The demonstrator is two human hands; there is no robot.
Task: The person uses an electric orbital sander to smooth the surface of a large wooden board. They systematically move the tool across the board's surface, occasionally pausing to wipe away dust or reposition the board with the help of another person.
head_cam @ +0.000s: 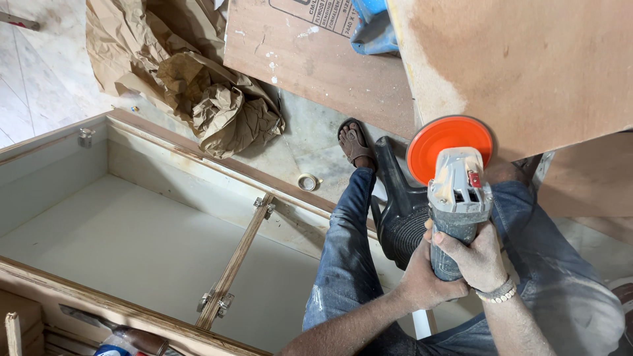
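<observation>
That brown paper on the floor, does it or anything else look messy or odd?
Yes: the brown paper lies crumpled in a heap beside the cabinet frame. White smears mark the plywood sheet, and a tape roll sits loose on the floor.

A rectangular white printed label with a black border and black lettering (316, 14) sits on the reddish-brown plywood sheet (310, 66) at the far middle of the scene, its upper part cut off by the frame edge; a small red tag-like mark (473, 178) shows on the grey body of the power tool at the right; a plastic package with blue and red print (112, 348) peeks in at the near left edge, mostly out of view.
</observation>
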